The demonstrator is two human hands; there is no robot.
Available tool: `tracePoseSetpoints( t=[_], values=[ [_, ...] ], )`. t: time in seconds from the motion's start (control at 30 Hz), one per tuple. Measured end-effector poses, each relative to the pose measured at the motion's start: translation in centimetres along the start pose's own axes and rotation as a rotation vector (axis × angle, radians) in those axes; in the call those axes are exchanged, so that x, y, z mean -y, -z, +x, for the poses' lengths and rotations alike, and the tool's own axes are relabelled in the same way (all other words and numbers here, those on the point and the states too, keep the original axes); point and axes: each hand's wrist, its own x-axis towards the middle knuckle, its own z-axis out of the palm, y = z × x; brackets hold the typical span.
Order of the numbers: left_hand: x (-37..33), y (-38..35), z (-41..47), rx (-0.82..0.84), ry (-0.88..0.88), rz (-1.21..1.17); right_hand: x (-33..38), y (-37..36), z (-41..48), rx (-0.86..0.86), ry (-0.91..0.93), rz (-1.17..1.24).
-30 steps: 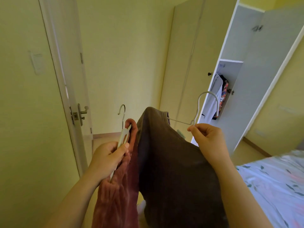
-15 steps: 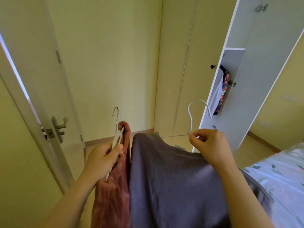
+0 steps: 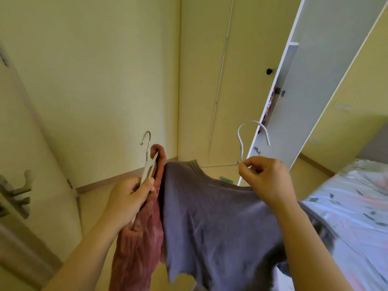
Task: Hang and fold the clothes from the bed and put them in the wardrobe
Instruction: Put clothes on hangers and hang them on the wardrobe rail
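While held hook-upward, white hanger (image 3: 148, 169) clasped in left grip (image 3: 128, 198), wire hanger (image 3: 241, 143) pinched by right grip (image 3: 266, 181), shirt (image 3: 210, 217) hanging down.

Pale yellow walls (image 3: 94, 70) meet in a corner | brown skirting (image 3: 126, 177) along the tan floor (image 3: 94, 208) | room door (image 3: 37, 160) at left, lever handle (image 3: 21, 192) | wardrobe (image 3: 241, 59), one door standing open, white inside | bed (image 3: 357, 206) in leaf-print sheet, right
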Motion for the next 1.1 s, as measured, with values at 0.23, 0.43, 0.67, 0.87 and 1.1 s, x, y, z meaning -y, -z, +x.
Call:
tracePoseSetpoints(
  t=[0.23,0.43,0.67,0.87,1.1],
  values=[
    [0.9,-0.6,9.0,0.145,-0.055,-0.078,1.7,-3.2,4.2,-0.091,-0.027,-0.173],
    [0.6,-4.0,15.6,0.271,-0.119,-0.114,0.7,-4.3,6.5,-0.214,-0.183,-0.15],
    [-2.6,-10.3,22.2,0.363,-0.22,-0.132,-3.3,-3.3,11.4,-0.387,-0.233,-0.149],
    [-5.0,-14.7,26.3,0.429,-0.324,-0.159,-6.2,-1.6,13.7,-0.451,-0.27,-0.111],
    [-7.0,-22.2,31.0,0.641,-0.341,-0.276,-10.0,-0.2,16.7,-0.513,-0.413,-0.213]
  ],
)
